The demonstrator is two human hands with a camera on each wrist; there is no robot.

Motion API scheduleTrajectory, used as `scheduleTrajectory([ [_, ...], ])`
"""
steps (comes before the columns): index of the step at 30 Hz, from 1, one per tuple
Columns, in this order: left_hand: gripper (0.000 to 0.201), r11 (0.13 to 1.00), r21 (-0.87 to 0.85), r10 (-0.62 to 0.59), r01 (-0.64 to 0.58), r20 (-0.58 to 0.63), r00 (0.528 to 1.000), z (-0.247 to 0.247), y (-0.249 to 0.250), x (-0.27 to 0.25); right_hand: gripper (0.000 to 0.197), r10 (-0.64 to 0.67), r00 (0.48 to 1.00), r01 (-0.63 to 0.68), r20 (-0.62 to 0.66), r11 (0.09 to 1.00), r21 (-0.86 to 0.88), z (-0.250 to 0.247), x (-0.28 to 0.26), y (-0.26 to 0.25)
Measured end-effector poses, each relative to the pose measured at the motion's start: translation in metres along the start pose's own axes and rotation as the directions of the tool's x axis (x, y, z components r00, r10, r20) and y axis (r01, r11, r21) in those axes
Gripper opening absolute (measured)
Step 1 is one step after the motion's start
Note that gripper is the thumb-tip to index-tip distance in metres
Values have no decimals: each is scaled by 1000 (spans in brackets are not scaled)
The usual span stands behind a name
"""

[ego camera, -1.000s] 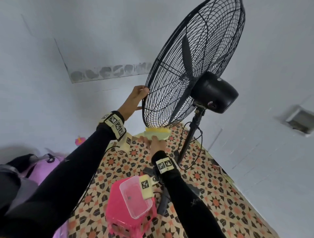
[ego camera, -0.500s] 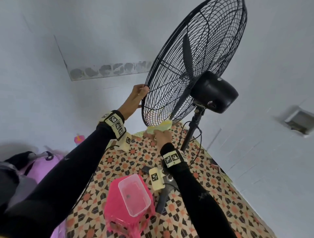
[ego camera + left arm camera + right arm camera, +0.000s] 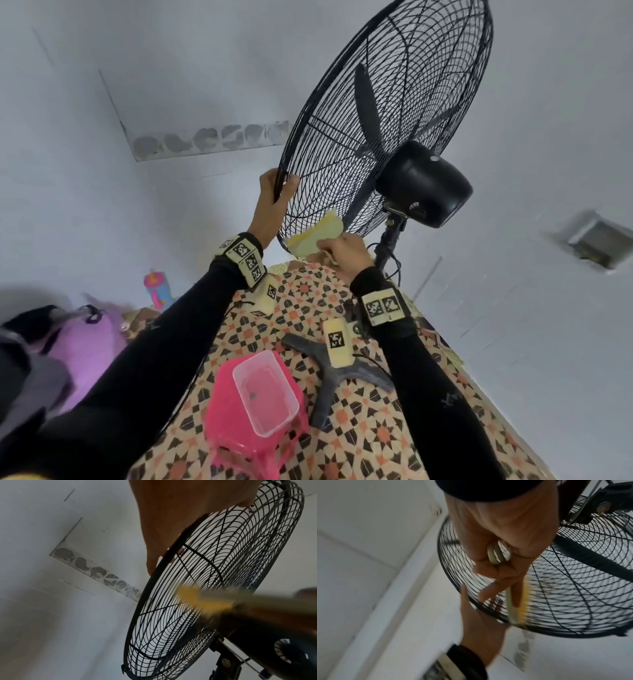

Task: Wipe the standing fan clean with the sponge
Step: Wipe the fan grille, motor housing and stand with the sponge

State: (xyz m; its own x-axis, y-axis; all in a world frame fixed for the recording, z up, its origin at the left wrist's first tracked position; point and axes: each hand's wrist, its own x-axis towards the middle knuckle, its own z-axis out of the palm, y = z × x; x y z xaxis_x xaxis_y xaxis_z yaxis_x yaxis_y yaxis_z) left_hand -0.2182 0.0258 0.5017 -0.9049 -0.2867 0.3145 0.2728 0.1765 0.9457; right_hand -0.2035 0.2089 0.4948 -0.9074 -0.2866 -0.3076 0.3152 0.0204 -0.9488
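Note:
A tall black standing fan with a wire cage fills the upper right of the head view, its motor housing toward me. My left hand grips the cage's left rim, thumb and fingers curled round it. My right hand holds a yellow sponge against the lower back of the cage. In the right wrist view two fingers press flat on the sponge. The sponge is blurred in the left wrist view.
The fan's grey cross base and cord lie on a patterned mat. A pink stool carrying a clear plastic tub stands by my arms. A purple bag and a pink bottle sit at left. White walls surround.
My right hand has carried the sponge up from the cage's bottom rim onto its lower back face. My left hand has kept its grip on the left rim.

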Motion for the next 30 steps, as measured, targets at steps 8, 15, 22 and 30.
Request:
scheduleTrajectory([
  [8, 85, 996, 82, 24, -14, -117, 993, 12, -12, -1, 36, 27, 997, -39, -66, 984, -171, -12, 15, 36],
  [15, 84, 994, 109, 1, 27, -246, 969, 22, -11, -4, 13, -227, 974, 226, -10, 971, -79, -19, 18, 39],
  [22, 81, 991, 113, -17, 66, -385, 923, 33, -7, -3, 44, -158, 985, 173, 70, 924, -341, -43, 48, 58],
  [30, 97, 983, 152, -21, 103, -463, 886, 52, -4, -19, 24, -88, 986, 137, 142, 912, -387, -68, 56, 54],
])
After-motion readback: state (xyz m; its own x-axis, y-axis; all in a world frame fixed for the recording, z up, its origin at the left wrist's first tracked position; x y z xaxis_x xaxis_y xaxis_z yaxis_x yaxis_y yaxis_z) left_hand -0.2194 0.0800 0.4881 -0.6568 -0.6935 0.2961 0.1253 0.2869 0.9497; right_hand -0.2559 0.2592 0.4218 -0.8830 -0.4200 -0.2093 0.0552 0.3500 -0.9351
